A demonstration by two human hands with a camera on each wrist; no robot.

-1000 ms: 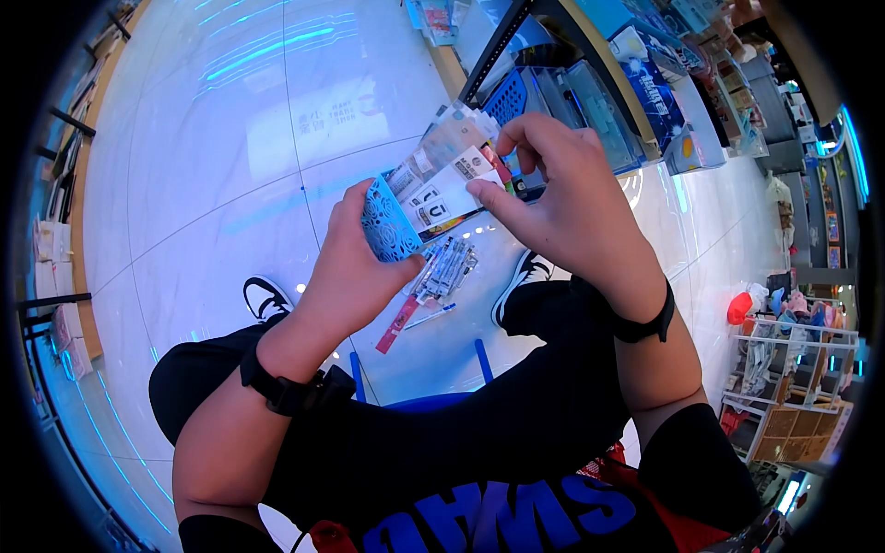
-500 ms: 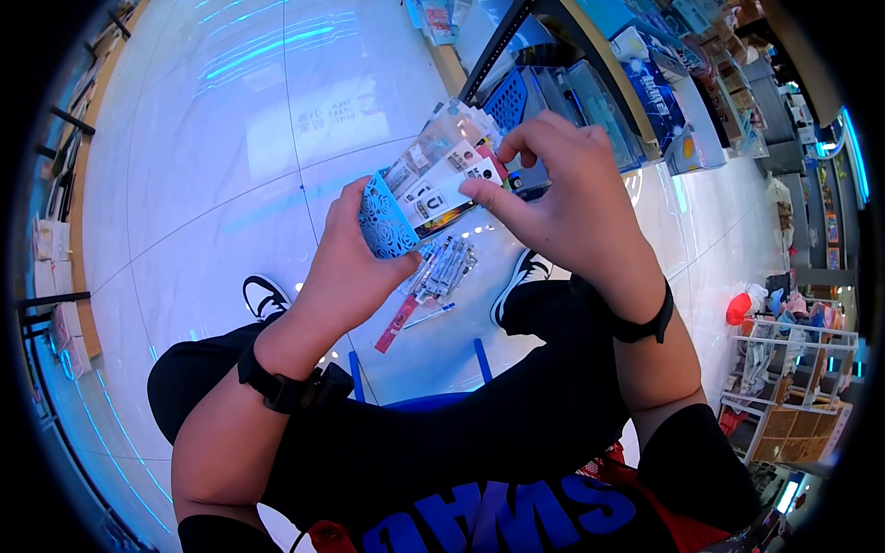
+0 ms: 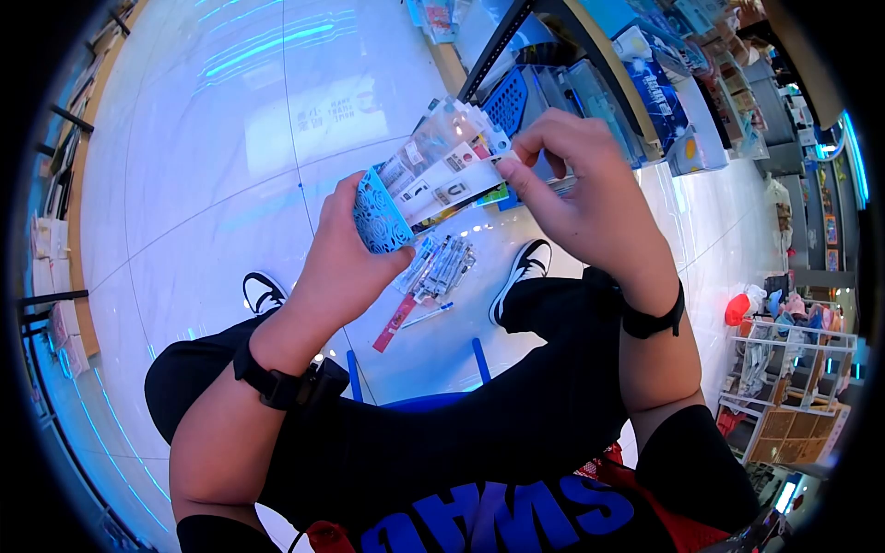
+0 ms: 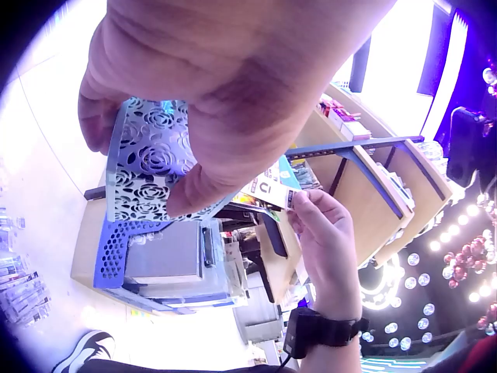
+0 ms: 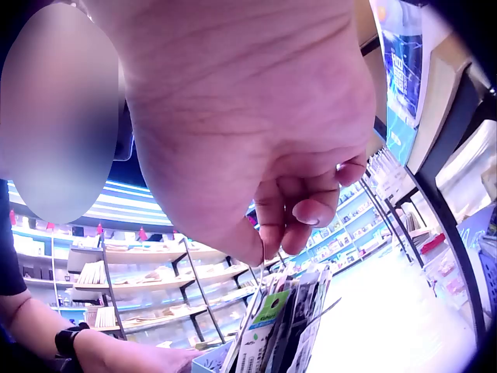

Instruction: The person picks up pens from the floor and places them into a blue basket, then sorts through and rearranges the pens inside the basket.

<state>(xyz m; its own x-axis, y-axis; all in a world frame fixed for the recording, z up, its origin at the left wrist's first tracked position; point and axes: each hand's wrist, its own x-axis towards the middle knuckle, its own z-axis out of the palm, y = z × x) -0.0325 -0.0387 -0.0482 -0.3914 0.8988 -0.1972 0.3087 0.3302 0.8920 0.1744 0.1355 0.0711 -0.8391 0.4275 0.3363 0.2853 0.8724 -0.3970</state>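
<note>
My left hand (image 3: pixel 336 258) grips a light-blue pen holder (image 3: pixel 382 214) with a cut-out rose pattern, tilted with its mouth towards the right. Long flat packets (image 3: pixel 433 152) fill it and fan out of the mouth. Thumb and forefinger of my right hand (image 3: pixel 590 194) pinch the outer end of a white packet (image 3: pixel 466 186) with a dark U-shaped mark; its inner end lies among the others by the mouth. In the left wrist view the fingers wrap the patterned wall (image 4: pixel 151 159). From the right wrist, the packet tops (image 5: pixel 272 311) stand close under the fingertips.
On the floor between the shoes lies a pile of slim packets (image 3: pixel 447 267) beside a pink strip (image 3: pixel 395 323). A shelf unit with a blue perforated basket (image 3: pixel 507 103) stands just beyond the right hand. A white rack (image 3: pixel 784 369) is farther right.
My right hand has moved up and to the right, drawing the white packet farther out of the pen holder. My left hand and the holder have shifted slightly left.
</note>
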